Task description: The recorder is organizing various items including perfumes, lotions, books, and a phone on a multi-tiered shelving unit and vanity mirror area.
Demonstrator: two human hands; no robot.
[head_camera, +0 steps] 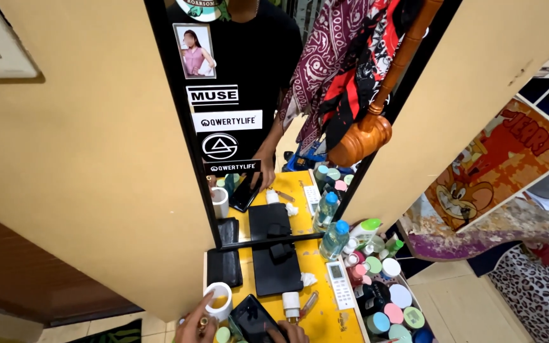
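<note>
Head camera footage shows a yellow table [316, 317] set against a mirror [268, 95], where a white cup [218, 300] is touched at its side by the left hand [196, 325], fingers curled around it. A black phone [253, 319] is lain on by the right hand [287, 331], whose grip cannot be told at the frame edge. Just beside are seen a black pouch [277, 270], a white remote [340, 284] and a blue-capped bottle [335, 239].

Left hand [196, 325] and right hand [287, 331] low, fingers curled.
</note>
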